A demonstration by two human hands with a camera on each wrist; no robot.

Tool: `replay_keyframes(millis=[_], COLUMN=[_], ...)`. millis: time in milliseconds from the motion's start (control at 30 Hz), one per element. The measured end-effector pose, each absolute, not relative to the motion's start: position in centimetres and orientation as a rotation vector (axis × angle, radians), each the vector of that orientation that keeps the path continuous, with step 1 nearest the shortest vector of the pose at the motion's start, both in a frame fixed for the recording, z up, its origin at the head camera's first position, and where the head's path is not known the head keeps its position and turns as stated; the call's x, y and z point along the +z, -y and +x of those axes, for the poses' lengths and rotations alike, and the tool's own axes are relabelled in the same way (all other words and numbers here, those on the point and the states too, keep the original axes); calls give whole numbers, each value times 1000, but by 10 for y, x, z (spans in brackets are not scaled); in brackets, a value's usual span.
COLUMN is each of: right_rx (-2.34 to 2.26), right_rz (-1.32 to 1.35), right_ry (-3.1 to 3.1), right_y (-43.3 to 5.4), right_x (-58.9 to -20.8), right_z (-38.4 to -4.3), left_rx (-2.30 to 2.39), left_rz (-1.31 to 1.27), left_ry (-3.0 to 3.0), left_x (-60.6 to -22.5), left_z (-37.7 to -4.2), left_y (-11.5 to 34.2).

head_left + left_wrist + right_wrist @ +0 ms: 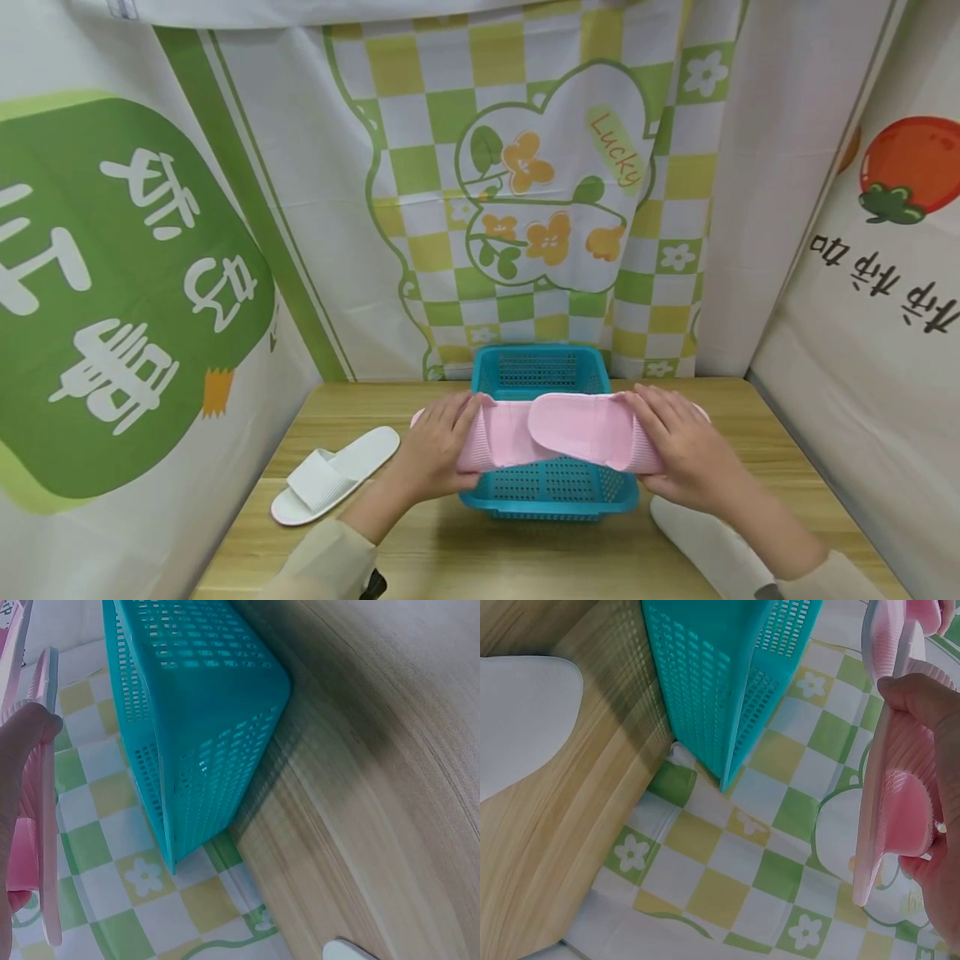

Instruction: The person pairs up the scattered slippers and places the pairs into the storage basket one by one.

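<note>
Head view: we are holding 2 pink slippers [577,429] above the blue basket [551,506], our left hand [437,448] and right hand [684,448] each curling fingers round 1. For steadiness, we should be gripping both evenly and holding them clear of the basket.

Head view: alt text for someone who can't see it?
The left hand and right hand each hold a pink slipper, ends overlapping, above a teal basket on a wooden table. A white slipper lies left, a second slipper, partly hidden, right.
</note>
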State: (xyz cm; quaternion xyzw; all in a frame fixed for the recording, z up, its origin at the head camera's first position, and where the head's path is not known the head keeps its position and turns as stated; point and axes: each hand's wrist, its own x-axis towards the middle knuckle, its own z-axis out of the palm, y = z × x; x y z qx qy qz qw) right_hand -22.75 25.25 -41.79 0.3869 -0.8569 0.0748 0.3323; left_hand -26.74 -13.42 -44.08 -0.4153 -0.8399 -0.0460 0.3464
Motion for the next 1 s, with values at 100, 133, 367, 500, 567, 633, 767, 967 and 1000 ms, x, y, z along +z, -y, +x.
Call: replay_keyframes(millis=[100, 133, 367, 500, 567, 633, 767, 967, 1000], right_rx=[199, 202, 220, 228, 223, 221, 218, 225, 228], right_rz=[1020, 1025, 1042, 1050, 1050, 1055, 1064, 1095, 1103], right_ry=[2246, 2248, 2267, 2282, 2293, 2298, 2301, 2298, 2295], right_y=[-251, -250, -246, -245, -244, -244, -241, -236, -235], right_x=[-418, -419, -420, -421, -421, -421, -422, -422, -422], right_z=[-227, -226, -224, -223, -223, -223, -223, -223, -223], left_rx=[-117, -121, -128, -144, -151, -153, -149, -153, -154], left_rz=[-1085, -1090, -1122, -1146, -1163, -1179, -1195, -1212, -1215], left_ry=[2179, 2181, 2191, 2168, 2147, 2127, 2110, 2095, 2092], left_x=[-441, -441, -441, -441, -441, -441, -441, -438, -438], left_z=[-267, -266, -264, -264, -264, -264, -264, -264, -264], left_y=[133, 132, 129, 128, 127, 125, 123, 119, 118])
